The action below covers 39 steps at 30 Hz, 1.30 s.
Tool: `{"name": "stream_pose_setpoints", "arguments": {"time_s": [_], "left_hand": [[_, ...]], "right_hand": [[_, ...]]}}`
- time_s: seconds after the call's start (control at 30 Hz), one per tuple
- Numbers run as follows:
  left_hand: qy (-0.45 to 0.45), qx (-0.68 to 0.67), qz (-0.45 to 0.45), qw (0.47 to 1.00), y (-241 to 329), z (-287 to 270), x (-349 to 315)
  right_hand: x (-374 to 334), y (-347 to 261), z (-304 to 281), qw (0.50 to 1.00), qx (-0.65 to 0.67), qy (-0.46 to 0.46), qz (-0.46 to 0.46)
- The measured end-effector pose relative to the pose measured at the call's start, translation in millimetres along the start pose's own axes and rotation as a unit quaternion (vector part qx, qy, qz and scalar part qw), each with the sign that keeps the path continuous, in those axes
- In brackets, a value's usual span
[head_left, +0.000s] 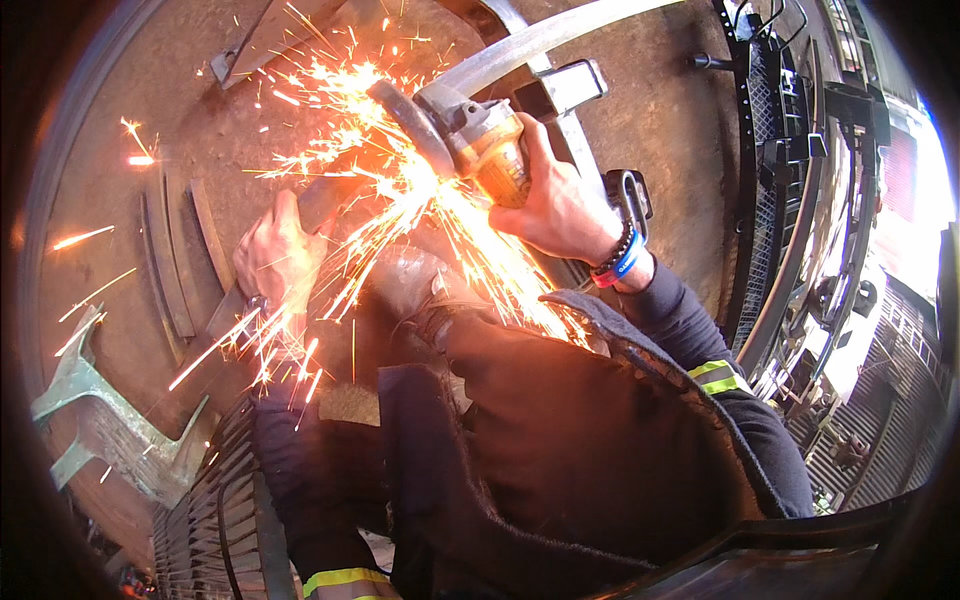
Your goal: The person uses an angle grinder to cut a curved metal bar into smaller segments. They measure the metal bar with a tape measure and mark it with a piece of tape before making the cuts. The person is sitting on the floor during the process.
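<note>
The dirt floor (250, 120) fills the far half of the view, strewn with metal offcuts; no bin, box or other container shows anywhere, so nothing can be told of contents. At the right, a dark metal frame (790, 200) of curved bars and mesh rises along the edge. At the near left lies a pale green angled bracket (110, 425), and beside it a black grille (215, 500) of parallel bars runs toward the near edge. Two curved flat strips (175, 260) lie on the floor at the left. In the middle, a flat metal bar (320, 205) slants from near left to far right, and the left hand (275, 255) is clamped down over it, fingers wrapped around its edge. The right hand (560, 205), with beaded and blue bands at the wrist, is closed tightly around the body of an angle grinder (480, 145), whose disc meets the bar just right of the left hand. A spray of orange sparks (400, 200) fans out from that contact, toward the near side and the left.
</note>
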<state>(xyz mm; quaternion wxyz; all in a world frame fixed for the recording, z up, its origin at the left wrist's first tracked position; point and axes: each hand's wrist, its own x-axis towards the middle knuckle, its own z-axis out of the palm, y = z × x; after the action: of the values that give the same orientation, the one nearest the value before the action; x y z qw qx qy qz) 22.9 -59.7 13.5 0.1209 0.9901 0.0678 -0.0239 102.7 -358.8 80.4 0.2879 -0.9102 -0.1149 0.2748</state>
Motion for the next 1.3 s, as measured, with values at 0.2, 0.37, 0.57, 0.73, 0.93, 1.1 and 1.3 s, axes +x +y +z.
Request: {"name": "stream_pose_setpoints", "arguments": {"time_s": [0.2,0.37,0.57,0.73,0.93,1.1,1.3], "left_hand": [[0.017,-0.006,0.027,0.999,0,-2,1],[0.032,-0.003,0.030,0.999,-3,5,1],[0.046,-0.004,0.035,0.998,-2,2,0],[0.004,-0.007,0.005,1.000,0,4,1],[0.022,-0.017,0.026,0.999,-5,2,-1],[0.046,-0.013,0.052,0.998,-13,18,-3],[-0.003,-0.030,0.013,0.999,-6,3,-3]], "right_hand": [[0,9,7,1.000,-0.002,0.017,-0.008],[0,9,6,0.999,0.003,0.021,-0.029],[1,7,6,1.000,-0.002,0.018,-0.023],[1,10,8,0.999,-0.012,0.032,-0.037],[2,9,5,0.999,0.030,0.001,-0.030],[5,11,6,0.998,0.026,0.027,-0.051],[6,1,5,0.999,0.036,0.009,-0.011]]}}
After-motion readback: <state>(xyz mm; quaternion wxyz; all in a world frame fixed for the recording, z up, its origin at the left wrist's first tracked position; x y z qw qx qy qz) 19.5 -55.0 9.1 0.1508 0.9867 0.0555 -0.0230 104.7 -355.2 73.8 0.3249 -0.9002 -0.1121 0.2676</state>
